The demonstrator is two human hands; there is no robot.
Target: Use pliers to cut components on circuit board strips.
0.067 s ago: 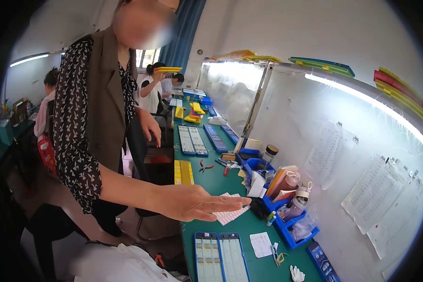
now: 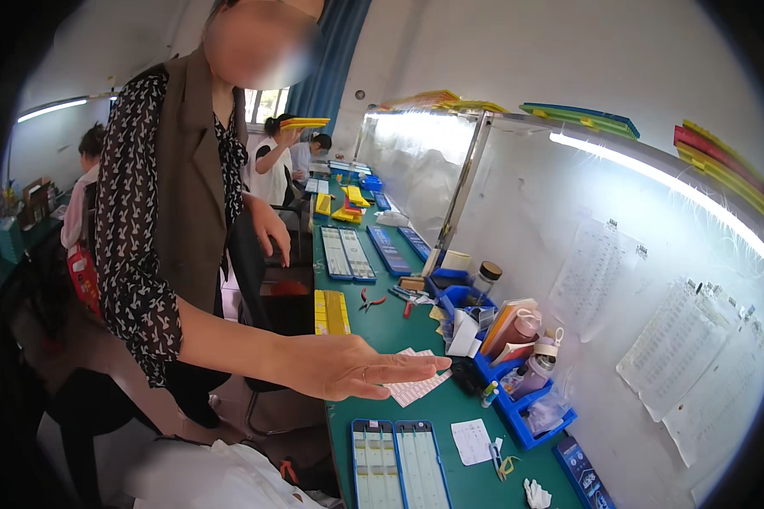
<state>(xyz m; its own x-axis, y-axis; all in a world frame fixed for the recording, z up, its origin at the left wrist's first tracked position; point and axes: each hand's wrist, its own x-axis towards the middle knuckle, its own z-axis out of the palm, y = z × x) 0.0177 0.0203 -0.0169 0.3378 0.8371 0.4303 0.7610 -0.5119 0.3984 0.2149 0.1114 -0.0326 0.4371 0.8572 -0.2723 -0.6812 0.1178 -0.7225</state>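
Neither of my own hands shows in the head view. A co-worker in a patterned blouse and brown vest stands at the left and holds an open, flat hand (image 2: 348,366) out over the green table (image 2: 399,327). The fingertips hover above a white gridded sheet (image 2: 418,388) lying on the table. Just below that hand, two blue compartment trays (image 2: 399,462) sit side by side at the near edge. A small white paper slip (image 2: 471,441) lies to their right.
Blue bins (image 2: 526,411) with bottles, cards and tape line the right side under a lit white panel. A yellow tray (image 2: 331,312), red-handled pliers (image 2: 369,299) and more blue trays (image 2: 348,253) lie further along. Other people work at the far end and at the left.
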